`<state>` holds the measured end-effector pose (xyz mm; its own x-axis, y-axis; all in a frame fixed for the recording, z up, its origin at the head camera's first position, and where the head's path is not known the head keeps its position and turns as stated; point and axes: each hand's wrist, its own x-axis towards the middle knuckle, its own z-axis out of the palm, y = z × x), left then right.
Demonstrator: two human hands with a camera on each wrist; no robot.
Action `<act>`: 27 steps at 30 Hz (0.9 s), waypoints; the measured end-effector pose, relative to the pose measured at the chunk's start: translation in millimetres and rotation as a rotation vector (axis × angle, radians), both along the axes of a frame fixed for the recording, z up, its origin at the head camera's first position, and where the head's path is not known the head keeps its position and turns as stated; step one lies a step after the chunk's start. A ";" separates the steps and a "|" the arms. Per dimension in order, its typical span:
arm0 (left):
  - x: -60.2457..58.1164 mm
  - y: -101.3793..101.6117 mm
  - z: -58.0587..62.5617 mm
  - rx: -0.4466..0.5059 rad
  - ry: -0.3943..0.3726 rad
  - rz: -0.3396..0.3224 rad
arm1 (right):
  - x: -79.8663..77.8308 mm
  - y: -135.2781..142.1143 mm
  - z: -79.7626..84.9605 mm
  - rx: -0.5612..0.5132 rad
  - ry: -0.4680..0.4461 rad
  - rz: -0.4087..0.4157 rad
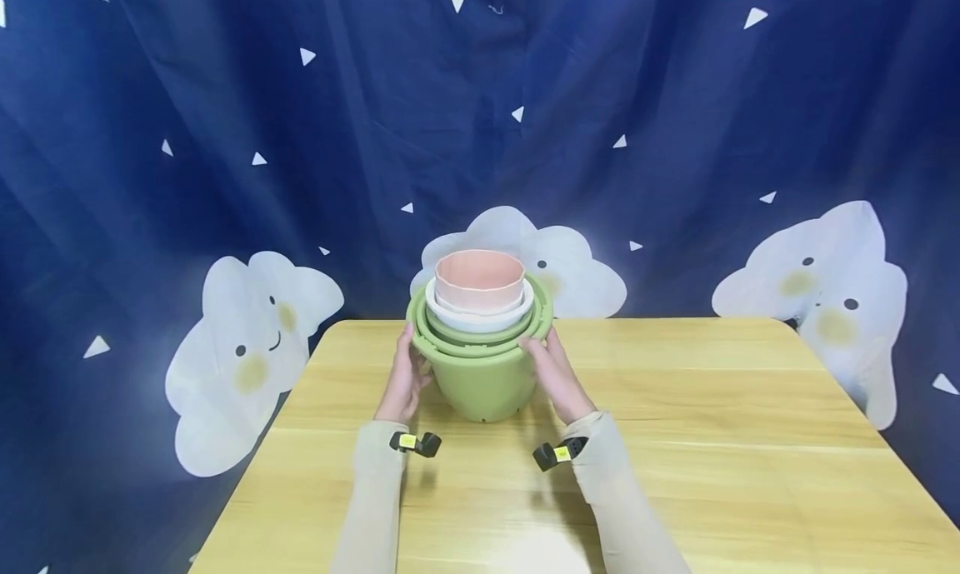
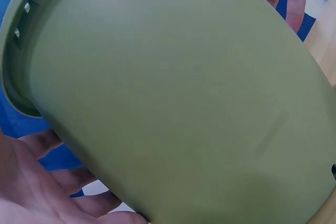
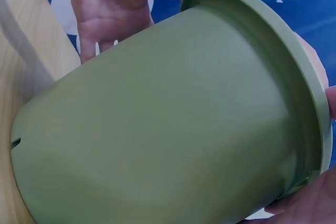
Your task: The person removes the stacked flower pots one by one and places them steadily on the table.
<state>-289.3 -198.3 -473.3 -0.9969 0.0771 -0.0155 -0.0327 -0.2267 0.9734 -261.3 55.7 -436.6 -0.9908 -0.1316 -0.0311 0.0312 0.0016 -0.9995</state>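
A large green flowerpot (image 1: 483,386) stands upright on the wooden table. Nested in it are a smaller green pot (image 1: 480,338), a white pot (image 1: 491,320) and, topmost, a pink faceted pot (image 1: 480,272). My left hand (image 1: 406,382) holds the large pot's left side, its thumb up at the rim and its fingers along the wall. On the other side my right hand (image 1: 557,374) grips the rim with the thumb over it. Only the large pot's outer wall (image 2: 184,98) shows in the left wrist view. Its base meets the table in the right wrist view.
The wooden table (image 1: 720,441) extends to both sides and towards me. Behind its far edge hangs a dark blue curtain (image 1: 480,157) with white triangles and clouds. Each wrist wears a black strap with a small camera.
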 end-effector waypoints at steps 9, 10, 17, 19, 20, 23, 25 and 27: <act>8.8 -13.0 5.2 0.004 0.025 0.028 | 3.1 -12.0 9.3 -0.026 -0.026 0.077; 9.4 -13.1 5.5 -0.001 0.028 0.021 | 3.3 -12.2 9.4 -0.025 -0.026 0.074; 10.9 -9.5 6.2 -0.021 0.032 -0.047 | 7.4 -3.5 2.8 -0.037 -0.012 0.030; 11.4 -9.5 4.7 -0.037 0.021 -0.040 | 8.4 -1.1 0.1 -0.053 -0.001 0.041; 11.4 -9.5 3.9 -0.044 0.020 -0.037 | 8.5 0.0 -1.2 -0.062 0.005 0.049; 10.3 -8.3 2.5 -0.057 0.027 -0.036 | 8.2 3.8 -2.8 -0.070 0.014 0.051; 8.0 -6.2 1.8 -0.059 0.038 -0.046 | 7.5 7.3 -2.8 -0.066 0.016 0.041; 5.0 -3.9 1.4 -0.051 0.042 -0.052 | 6.2 11.3 -2.0 -0.052 0.021 0.034</act>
